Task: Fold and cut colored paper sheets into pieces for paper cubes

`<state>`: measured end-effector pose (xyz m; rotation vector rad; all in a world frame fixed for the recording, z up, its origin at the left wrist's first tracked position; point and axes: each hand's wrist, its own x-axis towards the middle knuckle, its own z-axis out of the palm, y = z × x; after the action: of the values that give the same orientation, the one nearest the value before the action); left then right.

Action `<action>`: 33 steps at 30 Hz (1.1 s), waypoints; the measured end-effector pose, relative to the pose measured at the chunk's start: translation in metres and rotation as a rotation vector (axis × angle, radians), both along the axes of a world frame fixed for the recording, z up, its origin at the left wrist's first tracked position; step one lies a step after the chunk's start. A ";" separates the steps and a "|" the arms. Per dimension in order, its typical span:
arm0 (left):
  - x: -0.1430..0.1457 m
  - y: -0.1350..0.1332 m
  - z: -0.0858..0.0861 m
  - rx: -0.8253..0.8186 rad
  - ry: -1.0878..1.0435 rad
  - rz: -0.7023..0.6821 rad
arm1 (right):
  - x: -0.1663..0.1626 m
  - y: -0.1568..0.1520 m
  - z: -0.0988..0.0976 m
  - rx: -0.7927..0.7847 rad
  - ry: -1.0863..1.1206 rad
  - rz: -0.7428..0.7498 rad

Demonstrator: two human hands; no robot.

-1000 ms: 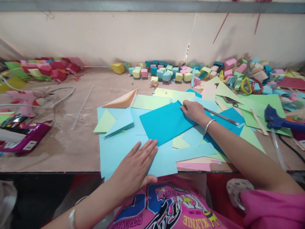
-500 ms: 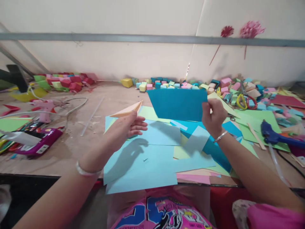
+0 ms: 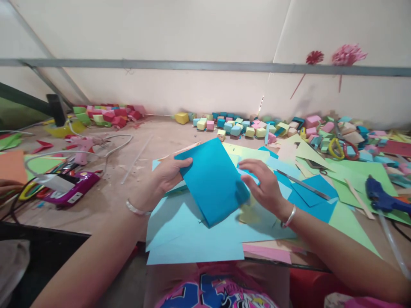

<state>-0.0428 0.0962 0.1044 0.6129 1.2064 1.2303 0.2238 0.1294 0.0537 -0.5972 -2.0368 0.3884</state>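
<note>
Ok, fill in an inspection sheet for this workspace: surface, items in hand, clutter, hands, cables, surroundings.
Surface: brown tabletop, partly covered by pale blue sheets.
Items in hand: deep blue paper, tilted.
Clutter: scissors, blue glue gun, paper blocks.
Hands: left hand pinches the paper's upper-left corner; right hand open beside its right edge, contact unclear.
Cables: white cable looping near a pink glue gun.
Surroundings: pale wall, grey rail; another person's hand at far left.

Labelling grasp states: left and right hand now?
Left hand: holding the blue paper by its upper-left corner.
Right hand: open, at the paper's right edge; contact unclear.
</note>
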 end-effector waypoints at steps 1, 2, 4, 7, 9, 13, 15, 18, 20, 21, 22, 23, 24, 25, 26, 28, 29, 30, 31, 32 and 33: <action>0.001 -0.001 -0.001 0.043 -0.003 0.003 | 0.000 0.002 0.002 -0.192 0.020 -0.043; 0.003 -0.003 -0.001 0.075 -0.003 0.005 | -0.001 0.004 0.003 -0.368 0.025 -0.052; 0.007 -0.004 -0.001 0.089 -0.001 -0.005 | -0.002 0.005 0.006 -0.634 0.011 -0.010; 0.012 -0.006 0.000 0.042 0.003 -0.043 | -0.002 0.005 0.004 -0.848 0.013 0.069; 0.011 -0.006 0.000 0.039 0.022 -0.077 | 0.000 0.006 0.002 -0.919 0.036 0.104; 0.004 -0.004 -0.005 0.082 0.185 -0.101 | 0.006 0.011 -0.001 -0.930 0.046 0.036; 0.003 -0.002 -0.009 0.077 0.252 -0.093 | 0.008 0.014 -0.003 -0.916 0.017 -0.006; 0.003 0.000 -0.015 0.054 0.270 -0.091 | 0.010 0.018 -0.005 -0.926 -0.013 -0.060; 0.001 0.002 -0.015 0.045 0.265 -0.100 | 0.011 0.019 -0.005 -0.961 -0.008 -0.088; 0.000 0.003 -0.013 0.051 0.279 -0.119 | 0.011 0.020 -0.005 -0.976 -0.005 -0.093; -0.002 0.005 -0.011 0.065 0.310 -0.152 | 0.011 0.020 -0.004 -0.987 -0.003 -0.093; -0.005 0.007 -0.008 0.077 0.357 -0.199 | 0.011 0.019 -0.003 -0.995 -0.004 -0.088; -0.007 0.010 -0.004 0.084 0.422 -0.255 | 0.011 0.018 -0.002 -1.003 -0.010 -0.079; -0.008 0.013 0.000 0.079 0.494 -0.311 | 0.011 0.017 -0.001 -1.010 -0.017 -0.070; -0.009 0.015 0.004 0.062 0.568 -0.351 | 0.011 0.016 -0.001 -1.017 -0.020 -0.065; -0.008 0.021 0.011 0.033 0.694 -0.376 | 0.011 0.015 0.000 -1.019 -0.012 -0.072; -0.006 0.023 0.014 0.027 0.736 -0.371 | 0.012 0.016 0.000 -1.018 -0.001 -0.078; -0.004 0.025 0.015 0.028 0.759 -0.361 | 0.012 0.016 0.000 -1.019 0.014 -0.079; -0.003 0.026 0.017 0.028 0.762 -0.347 | 0.013 0.018 -0.001 -1.036 0.026 -0.064; -0.003 0.027 0.018 0.030 0.753 -0.325 | 0.014 0.019 -0.001 -1.074 0.031 -0.028; -0.003 0.028 0.019 0.035 0.742 -0.288 | 0.016 0.022 -0.001 -1.128 0.035 0.022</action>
<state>-0.0459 0.1242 0.1235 1.2919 1.6259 0.7902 0.2396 0.1510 0.0529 -1.1991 -1.6426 1.5758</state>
